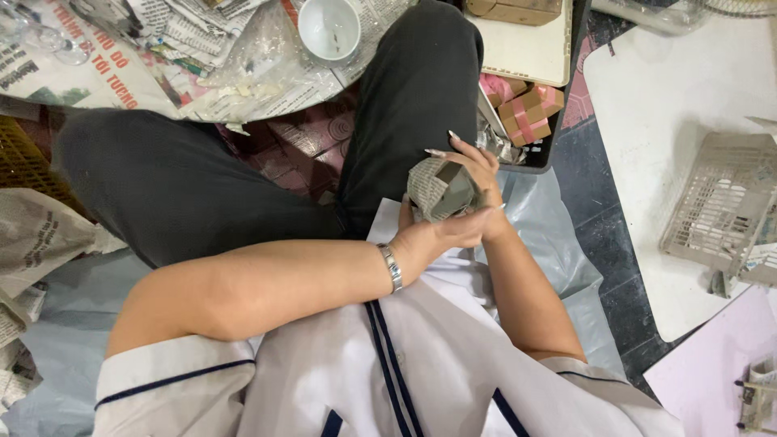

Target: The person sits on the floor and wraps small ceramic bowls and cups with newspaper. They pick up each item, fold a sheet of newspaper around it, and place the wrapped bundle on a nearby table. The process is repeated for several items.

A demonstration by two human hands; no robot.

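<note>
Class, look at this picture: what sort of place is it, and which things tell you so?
Probably an informal floor workspace for wrapping goods: both hands fold newspaper round a small item, taped boxes fill a tray, and more newspapers lie about.

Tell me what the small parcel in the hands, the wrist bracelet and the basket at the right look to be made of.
Parcel: printed newspaper, matte, creased folds over a blocky shape; contents hidden. Both the left hand and the right hand hold it. Bracelet: probably metal, silvery, linked and shiny. Basket: likely moulded plastic, dull pale grey lattice.
</note>
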